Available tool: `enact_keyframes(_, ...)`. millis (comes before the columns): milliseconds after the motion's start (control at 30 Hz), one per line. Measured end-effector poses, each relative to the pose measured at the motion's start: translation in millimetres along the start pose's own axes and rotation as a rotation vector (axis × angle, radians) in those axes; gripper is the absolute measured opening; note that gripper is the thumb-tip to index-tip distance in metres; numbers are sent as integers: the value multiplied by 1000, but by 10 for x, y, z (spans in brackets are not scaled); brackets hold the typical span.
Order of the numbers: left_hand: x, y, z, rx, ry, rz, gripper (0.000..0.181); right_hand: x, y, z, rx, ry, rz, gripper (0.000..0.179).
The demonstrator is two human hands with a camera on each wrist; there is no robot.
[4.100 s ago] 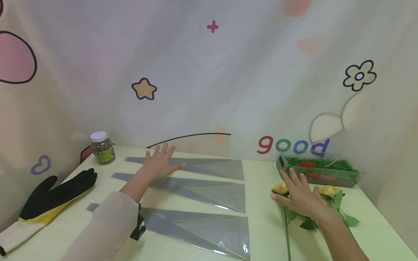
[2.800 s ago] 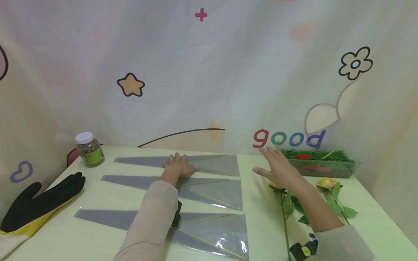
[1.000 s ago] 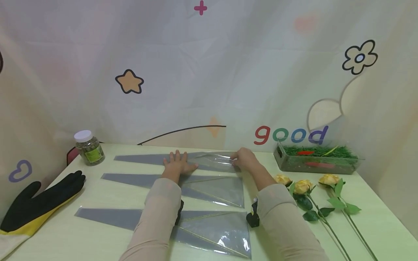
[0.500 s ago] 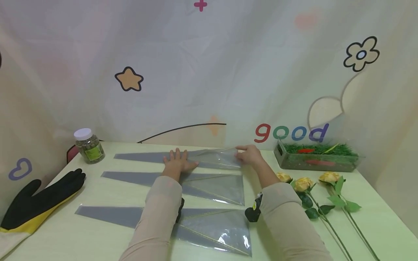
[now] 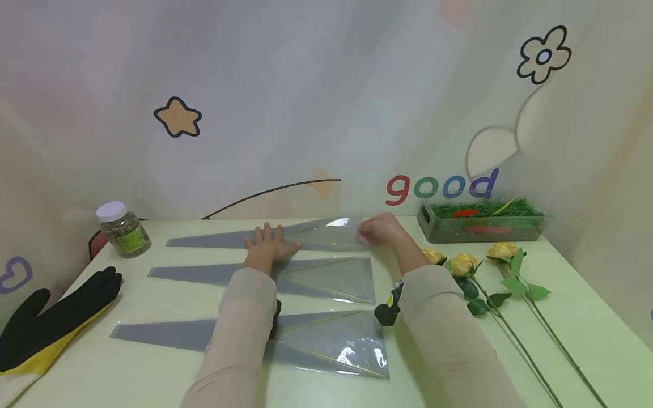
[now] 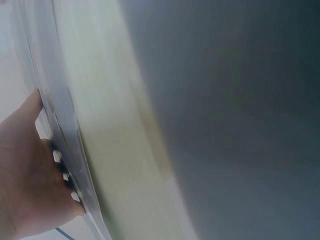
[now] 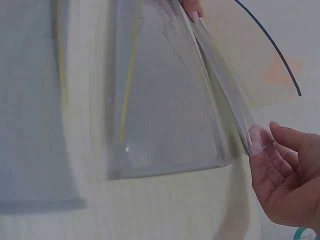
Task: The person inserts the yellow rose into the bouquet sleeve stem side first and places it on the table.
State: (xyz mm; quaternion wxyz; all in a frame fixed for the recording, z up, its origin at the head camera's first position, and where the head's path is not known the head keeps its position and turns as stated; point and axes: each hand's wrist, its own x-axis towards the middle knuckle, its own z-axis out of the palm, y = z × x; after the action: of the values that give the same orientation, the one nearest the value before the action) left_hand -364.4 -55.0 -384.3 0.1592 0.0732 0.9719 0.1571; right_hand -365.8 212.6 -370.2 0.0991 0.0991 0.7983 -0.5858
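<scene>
Three tapered clear plastic flower sleeves lie in rows on the table: a far sleeve point(image 5: 311, 232), a middle sleeve point(image 5: 331, 277) and a near sleeve point(image 5: 336, 345). My left hand point(image 5: 265, 246) rests on the far sleeve with its fingers spread, holding it down around its middle. At that sleeve's wide right end, my right hand point(image 5: 385, 229) pinches the film's edge. In the right wrist view the right hand point(image 7: 287, 170) holds a corner of the upper layer, which stands apart from the lower layer. Three yellow roses point(image 5: 464, 264) with stems and green leaves lie to the right.
A box of artificial grass point(image 5: 482, 224) stands at the back right. At the back left is a jar with a white lid point(image 5: 124, 229). A black and yellow work glove point(image 5: 66, 317) lies at the left edge. A printed curtain point(image 5: 285, 113) hangs behind the table.
My right hand came from over the roses to the far sleeve's wide end and has lifted its film edge. My left hand moved right along that sleeve, then stayed in place.
</scene>
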Motion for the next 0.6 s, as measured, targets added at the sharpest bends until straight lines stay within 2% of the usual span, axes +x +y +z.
enact_keyframes(133,14,6,-12,10,-9,1,79,4,-103,-30,-20,-49,-7,18)
enact_keyframes(333,6,-8,-110,-5,-25,-7,79,22,-318,12,-111,-52,-56,19)
enact_keyframes(433,0,0,-104,-5,-30,-7,78,32,-318,19,-139,-59,-82,16)
enact_keyframes(600,-11,34,-42,9,-45,5,77,7,-204,0,-113,-46,-98,15)
